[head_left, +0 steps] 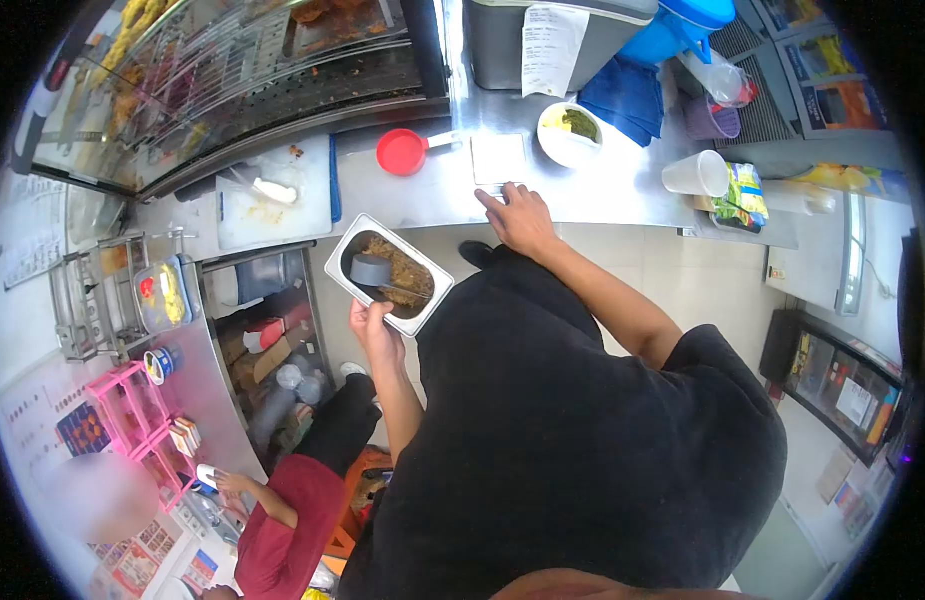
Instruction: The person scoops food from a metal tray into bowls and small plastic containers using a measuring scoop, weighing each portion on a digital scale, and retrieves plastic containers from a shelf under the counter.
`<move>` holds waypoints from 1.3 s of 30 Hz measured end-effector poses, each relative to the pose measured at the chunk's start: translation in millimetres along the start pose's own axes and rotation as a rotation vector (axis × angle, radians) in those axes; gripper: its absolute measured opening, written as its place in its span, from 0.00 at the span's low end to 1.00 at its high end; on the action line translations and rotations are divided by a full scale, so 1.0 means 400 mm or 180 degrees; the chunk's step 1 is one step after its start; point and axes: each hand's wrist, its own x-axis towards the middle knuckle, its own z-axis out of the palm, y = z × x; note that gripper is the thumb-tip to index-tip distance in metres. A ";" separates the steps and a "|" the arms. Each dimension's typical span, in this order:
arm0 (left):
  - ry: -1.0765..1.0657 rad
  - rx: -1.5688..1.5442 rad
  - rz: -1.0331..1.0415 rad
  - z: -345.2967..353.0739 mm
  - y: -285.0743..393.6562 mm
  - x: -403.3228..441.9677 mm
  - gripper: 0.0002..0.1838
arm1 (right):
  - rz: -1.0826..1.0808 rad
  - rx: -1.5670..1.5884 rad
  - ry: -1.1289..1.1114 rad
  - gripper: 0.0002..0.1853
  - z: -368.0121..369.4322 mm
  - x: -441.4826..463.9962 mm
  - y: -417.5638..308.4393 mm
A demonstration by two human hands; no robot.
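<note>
My left hand [380,330] grips the near rim of a rectangular white-rimmed food pan [435,306], held tilted in front of the counter. Brown shredded or minced food [407,274] lies inside it, along with a grey scoop [370,270]. At the counter's front edge, my right hand [523,217] has its fingers apart and holds nothing. Its fingertips touch the front of a flat square silver plate, which looks like a kitchen scale [498,158]. A white bowl [570,151] with yellow and green food stands to the right of the plate.
On the steel counter [622,195] are a red measuring cup [401,151], a cutting board [272,205], a white cup [695,174] and a grey bin [492,45] with a paper slip. A display case [282,80] stands back left. A seated person [292,510] is at lower left.
</note>
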 end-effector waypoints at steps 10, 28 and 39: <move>-0.0107 -0.0014 -0.0135 0.010 0.010 -0.018 0.18 | 0.1322 0.2251 0.1949 0.16 0.158 -0.043 0.121; -0.0187 0.0210 -0.0150 -0.125 0.010 0.079 0.12 | 0.2352 0.4005 0.1791 0.19 -0.028 0.013 0.295; -0.0056 0.0015 0.0008 -0.229 0.081 0.128 0.09 | 0.2324 0.4064 0.1204 0.11 0.018 0.067 0.097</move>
